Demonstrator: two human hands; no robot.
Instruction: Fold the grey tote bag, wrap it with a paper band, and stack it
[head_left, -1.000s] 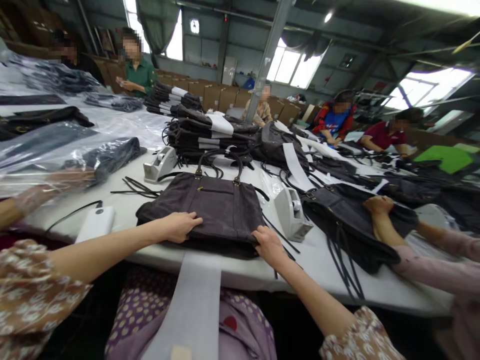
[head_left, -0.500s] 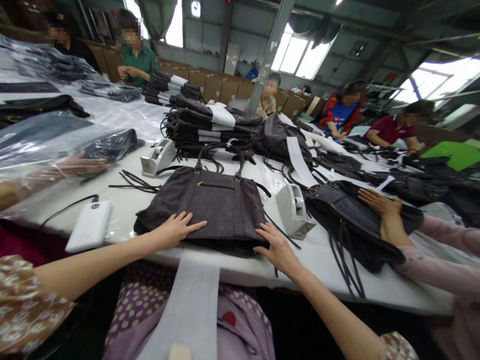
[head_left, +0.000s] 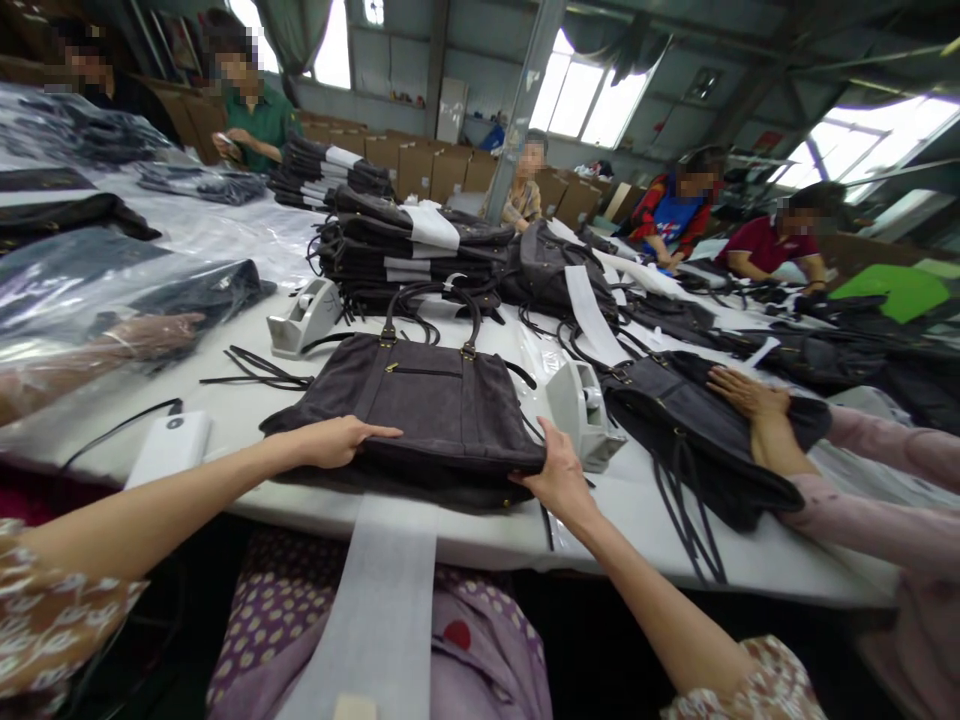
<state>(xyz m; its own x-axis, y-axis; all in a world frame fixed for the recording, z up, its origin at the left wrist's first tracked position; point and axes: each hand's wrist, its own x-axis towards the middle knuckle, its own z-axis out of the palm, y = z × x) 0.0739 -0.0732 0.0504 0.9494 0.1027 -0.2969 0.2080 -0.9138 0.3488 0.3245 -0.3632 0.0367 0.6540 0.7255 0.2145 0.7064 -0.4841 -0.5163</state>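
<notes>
A dark grey handbag (head_left: 427, 400) lies flat on the white-covered table, its two handles and short zip pointing away from me. At the bag's near edge, my left hand (head_left: 337, 442) has its index finger stretched over the front while the other fingers curl round the edge. My right hand (head_left: 561, 472) grips the near right corner, with the thumb raised and the fingers at the edge. The near edge is slightly lifted, and a dark gap shows beneath the front panel. A long white paper strip (head_left: 390, 560) hangs over the table edge onto my lap.
Tape dispensers stand left (head_left: 304, 318) and right (head_left: 581, 415) of the bag. A white power bank (head_left: 172, 440) with a cable lies at left. Behind is a stack of bags (head_left: 405, 240). Co-workers' hands are at a plastic-wrapped bag on the left and another handbag (head_left: 697, 420) on the right.
My hands have gone from lying spread on the bag to holding its near edge, which is raised a little. The co-worker's hand at left has shifted inside the plastic.
</notes>
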